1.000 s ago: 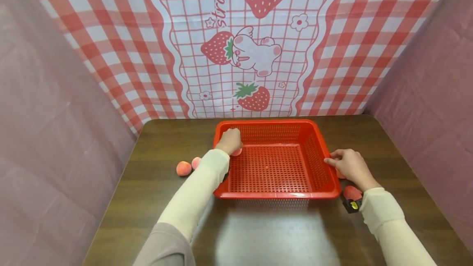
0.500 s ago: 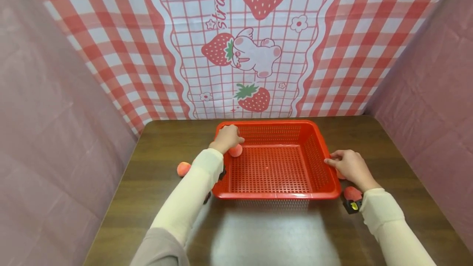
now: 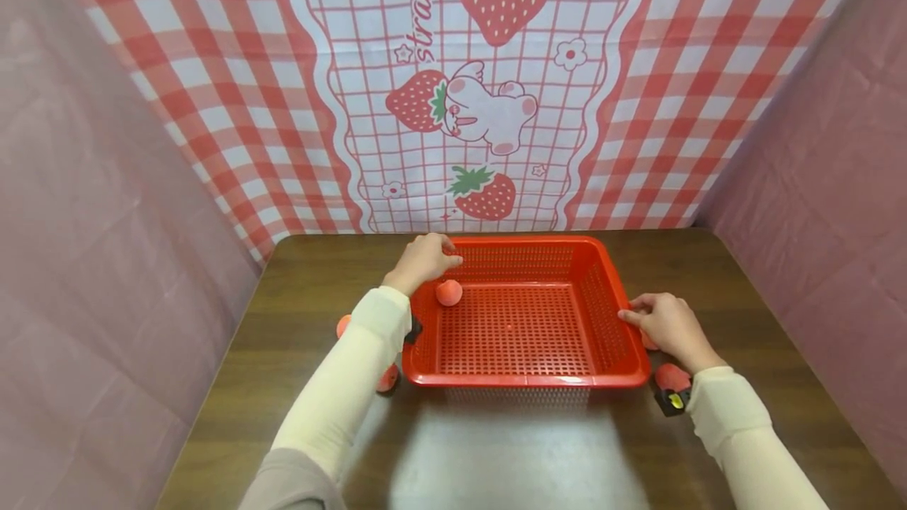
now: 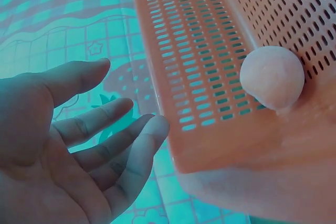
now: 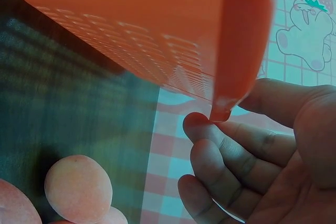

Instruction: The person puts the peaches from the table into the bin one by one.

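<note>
A red plastic basket (image 3: 527, 381) with slotted walls stands on the table. One peach (image 3: 449, 293) lies inside it, by the left wall; it also shows in the left wrist view. My left hand (image 3: 423, 260) hovers over the basket's back left corner, its fingers loosely spread and holding nothing. In the left wrist view the fingers (image 4: 143, 148) are close to the rim; whether they touch it I cannot tell. At the right side, my right hand (image 3: 669, 327) pinches the basket rim (image 5: 245, 40) between thumb and fingers.
Left of the basket lie a peach (image 3: 343, 326) and a reddish fruit (image 3: 386, 378), partly hidden by the left sleeve. Beside my right hand are another peach (image 3: 649, 341) and a reddish fruit (image 3: 671, 378). A checked strawberry cloth (image 3: 489, 101) hangs behind the table.
My left hand has let go of the peach inside the basket and moved up and left, away from it. My right hand stays on the rim.
</note>
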`<state>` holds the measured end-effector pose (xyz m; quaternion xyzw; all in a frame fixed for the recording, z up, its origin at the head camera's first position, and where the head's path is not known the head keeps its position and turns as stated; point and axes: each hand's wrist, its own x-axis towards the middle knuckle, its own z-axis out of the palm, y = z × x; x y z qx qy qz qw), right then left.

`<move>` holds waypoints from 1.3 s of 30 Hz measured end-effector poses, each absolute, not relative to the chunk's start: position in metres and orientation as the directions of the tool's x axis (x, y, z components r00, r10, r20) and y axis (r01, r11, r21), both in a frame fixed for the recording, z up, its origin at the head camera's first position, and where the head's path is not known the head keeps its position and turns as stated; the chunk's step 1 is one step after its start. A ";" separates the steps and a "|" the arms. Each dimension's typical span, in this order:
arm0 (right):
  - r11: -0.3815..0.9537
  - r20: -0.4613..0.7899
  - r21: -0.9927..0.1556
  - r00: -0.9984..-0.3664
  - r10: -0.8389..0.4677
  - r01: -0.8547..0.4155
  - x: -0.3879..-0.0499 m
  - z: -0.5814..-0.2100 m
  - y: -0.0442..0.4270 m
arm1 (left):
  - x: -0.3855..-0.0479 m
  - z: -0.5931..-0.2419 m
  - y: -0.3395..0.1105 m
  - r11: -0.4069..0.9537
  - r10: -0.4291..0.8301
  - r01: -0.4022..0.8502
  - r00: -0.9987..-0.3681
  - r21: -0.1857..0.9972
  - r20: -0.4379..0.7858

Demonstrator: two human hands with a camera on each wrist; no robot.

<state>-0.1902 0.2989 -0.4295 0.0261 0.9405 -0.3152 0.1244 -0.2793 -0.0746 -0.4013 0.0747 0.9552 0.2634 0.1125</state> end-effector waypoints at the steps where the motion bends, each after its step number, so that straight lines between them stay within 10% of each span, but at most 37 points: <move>1: 0.802 -0.249 -0.584 -0.968 -0.028 0.127 -0.190 -0.429 0.299 | -0.279 -0.400 -0.076 0.848 0.201 0.086 -0.965 0.523 -0.169; 39: 0.807 -0.211 -0.583 -0.977 -0.038 0.094 -0.190 -0.432 0.300 | -0.274 -0.384 -0.135 0.864 0.121 0.045 -0.986 0.502 -0.119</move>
